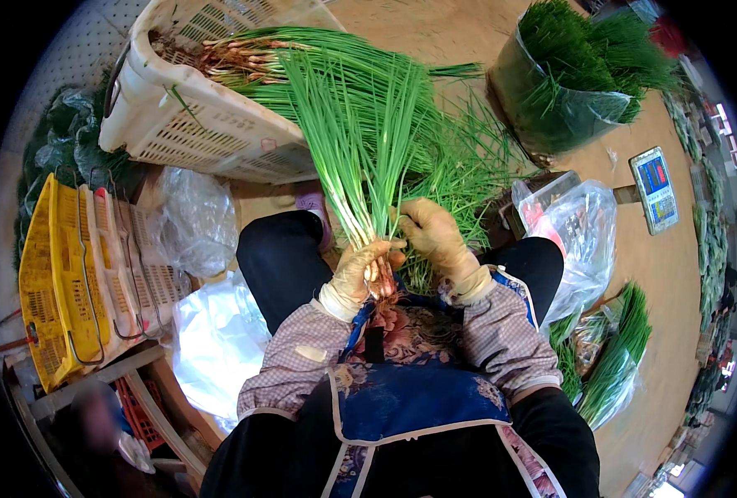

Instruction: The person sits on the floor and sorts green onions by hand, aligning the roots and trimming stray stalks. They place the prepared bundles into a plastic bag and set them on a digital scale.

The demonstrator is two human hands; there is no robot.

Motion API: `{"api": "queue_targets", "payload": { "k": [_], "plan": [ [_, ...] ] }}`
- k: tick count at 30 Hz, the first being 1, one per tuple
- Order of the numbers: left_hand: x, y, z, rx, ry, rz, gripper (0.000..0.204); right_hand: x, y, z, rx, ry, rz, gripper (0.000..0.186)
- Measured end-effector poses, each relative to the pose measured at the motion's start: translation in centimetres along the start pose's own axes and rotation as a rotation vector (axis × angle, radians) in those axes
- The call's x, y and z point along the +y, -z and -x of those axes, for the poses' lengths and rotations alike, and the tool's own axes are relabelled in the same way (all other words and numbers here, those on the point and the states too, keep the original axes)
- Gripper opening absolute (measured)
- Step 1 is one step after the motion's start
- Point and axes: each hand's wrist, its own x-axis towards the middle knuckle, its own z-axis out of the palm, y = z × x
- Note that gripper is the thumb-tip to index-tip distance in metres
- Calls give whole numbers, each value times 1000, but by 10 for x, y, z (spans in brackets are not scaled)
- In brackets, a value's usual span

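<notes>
While the left hand (353,272) wraps its fingers (375,248) around green onions (352,158), the right hand (438,238) curls beside them, grip unclear

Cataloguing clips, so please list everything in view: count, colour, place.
Held onion bunch: one, green-white, centre
Loose onions: many, green, upper centre
Slatted crate: one, cream, upper left
Baskets: several, yellow and pinkish, left
Plastic bags: several, translucent, both sides
Greens-filled bag: one, clear, upper right
Greens bundles: two visible, green, lower right
Display panel: one, grey-blue, right
Left hand: one, tan-gloved, holding the bunch
Right hand: one, tan-gloved, beside the bunch
</notes>
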Motion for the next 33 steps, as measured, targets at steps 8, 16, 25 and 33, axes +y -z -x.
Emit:
{"api": "queue_targets", "payload": {
  "k": [8, 16, 25, 33],
  "plan": [
    [1, 4, -5, -5, -94, 5, 25, 61, 22, -12, 291, -480, -605, 31],
    [-12, 1, -19, 84, -192, 10, 24, -23, 14, -23, -21, -334, -62, 31],
    [-10, 9, -21, 117, -128, -13, 13, -6, 7, -17, -59, -538, -356, 34],
    [-9, 0, -18, 72, -127, -21, 26, -1, -1, -41, -153, -613, -397, 29]
  ]
}}
